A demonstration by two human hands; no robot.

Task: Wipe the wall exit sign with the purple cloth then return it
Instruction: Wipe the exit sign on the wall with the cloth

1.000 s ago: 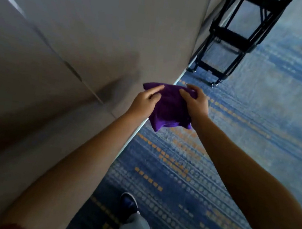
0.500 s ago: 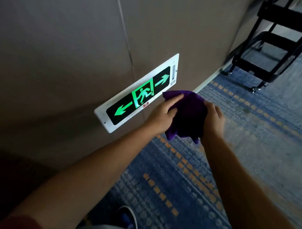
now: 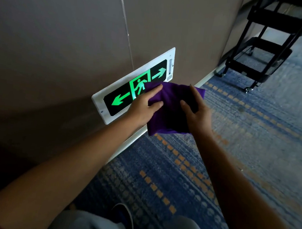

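Nearest, 2 bare forearms reach out over the patterned carpet [image 3: 205, 177]. The left hand [image 3: 143, 106] pinches the purple cloth [image 3: 169, 109] between thumb and fingers; the right hand [image 3: 196, 114] lies on it, fingers spread. The cloth hangs just in front of the exit sign [image 3: 130, 91], low on the wall [image 3: 62, 29], overlapping its lower right part; whether it touches is unclear. Best to flatten the cloth into 1 pad, then wipe along the sign's length. Beyond stands a black cart [image 3: 262, 51].
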